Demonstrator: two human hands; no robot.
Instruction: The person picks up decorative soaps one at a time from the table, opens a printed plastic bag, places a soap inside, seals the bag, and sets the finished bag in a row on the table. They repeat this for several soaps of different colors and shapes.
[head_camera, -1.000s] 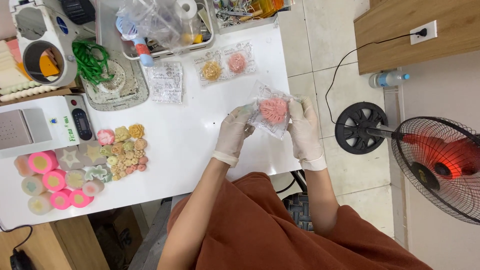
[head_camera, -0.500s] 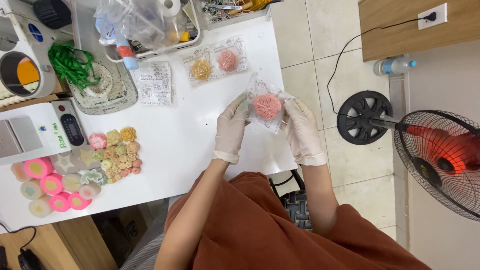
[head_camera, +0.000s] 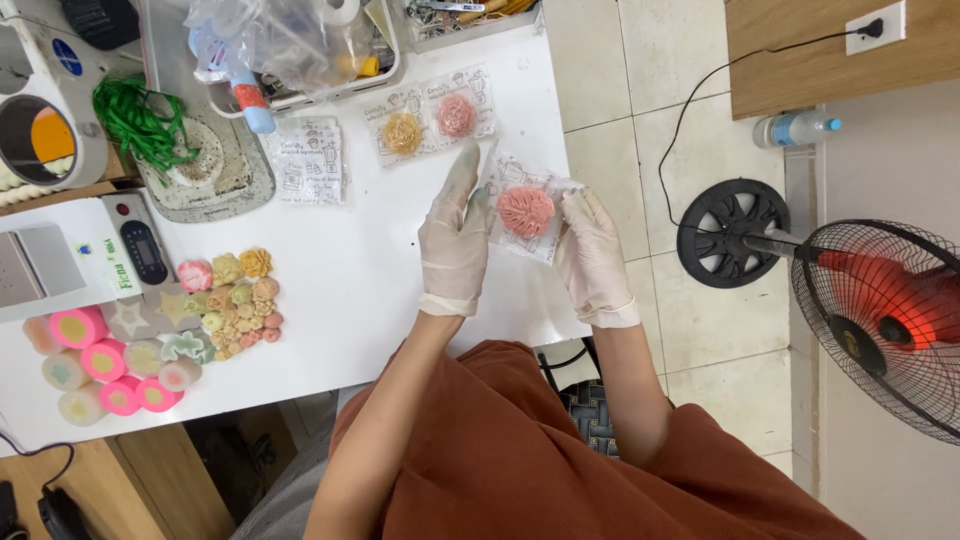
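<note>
Pink flower-shaped cake (head_camera: 526, 211) sits inside a clear printed bag (head_camera: 522, 208), and that bag hangs between the two gloved hands, just above the right edge of the white desk (head_camera: 380, 290). On the left, the left hand (head_camera: 455, 235) lies flat along the bag's left edge, fingers stretched straight up and away from the person, thumb against the plastic; its grip looks loose, more a press than a pinch. In the middle, the bag tilts a little, its long side running from upper left to lower right, with the cake at its centre. On the right, the right hand (head_camera: 592, 255) closes its grip on the bag's right edge, fingers curled over the plastic. Both hands are about equally near the cake, one on each side. Farther up the desk lie two filled bags (head_camera: 430, 115), well apart from the hands.
</note>
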